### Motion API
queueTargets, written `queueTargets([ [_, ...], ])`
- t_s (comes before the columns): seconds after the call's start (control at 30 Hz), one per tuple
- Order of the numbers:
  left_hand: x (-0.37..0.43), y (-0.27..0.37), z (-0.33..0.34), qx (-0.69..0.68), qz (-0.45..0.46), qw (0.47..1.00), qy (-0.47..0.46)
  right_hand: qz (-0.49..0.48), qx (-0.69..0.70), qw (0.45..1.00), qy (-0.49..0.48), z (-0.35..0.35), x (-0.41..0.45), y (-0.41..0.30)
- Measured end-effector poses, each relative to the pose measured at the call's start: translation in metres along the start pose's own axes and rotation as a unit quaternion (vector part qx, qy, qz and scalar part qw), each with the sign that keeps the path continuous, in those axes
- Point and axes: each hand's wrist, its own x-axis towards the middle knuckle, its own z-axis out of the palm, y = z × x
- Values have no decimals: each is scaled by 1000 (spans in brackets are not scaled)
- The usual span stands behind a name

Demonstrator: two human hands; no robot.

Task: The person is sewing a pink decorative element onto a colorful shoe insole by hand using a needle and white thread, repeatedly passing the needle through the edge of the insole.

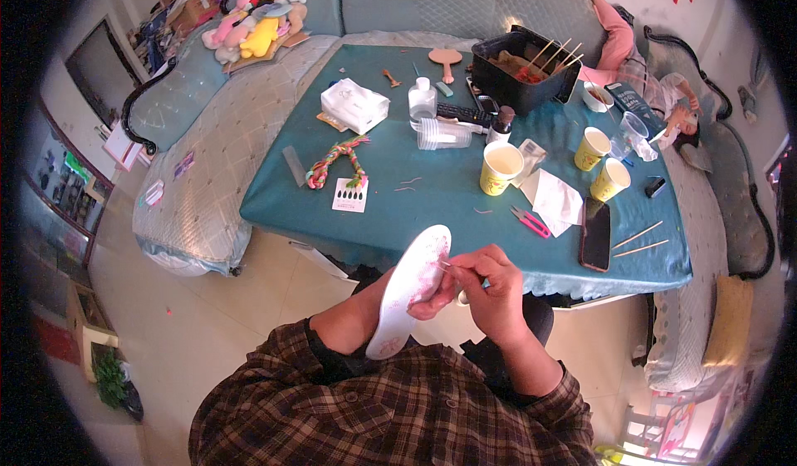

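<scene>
A white shoe insole (405, 304) with pink-red stitched patterns is held upright and tilted in front of my chest. My left hand (431, 304) grips it from behind; its fingers show past the right edge, and the rest is hidden by the insole. On the right, my right hand (492, 285) pinches a thin needle (445, 266) between thumb and fingertips, close to the insole's stitched face. Thread at the needle is too fine to make out. Pink-handled thread snips (530, 222) lie on the table, and a braided bundle of coloured thread (336, 162) rests further left.
The green-covered table (299, 210) bears a needle card (350, 195), paper cups (500, 168), a phone (595, 235), a tissue pack (355, 106) and a black bin (523, 80) with sticks. Padded sofas surround it. A person (654, 86) lies on the right sofa.
</scene>
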Motion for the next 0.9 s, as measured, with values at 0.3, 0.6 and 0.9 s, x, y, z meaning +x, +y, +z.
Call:
queueTargets([
  [0.3, 2, 0, -1, 23, -15, 998, -50, -10, -41, 999, -18, -1, -1, -3],
  [0.6, -8, 5, -3, 96, -25, 993, 70, -19, -41, 999, -15, -1, -1, -5],
  [0.9, -6, 6, 60, 366, 101, 882, 280, -8, 10, 999, -35, -5, -3, 30],
])
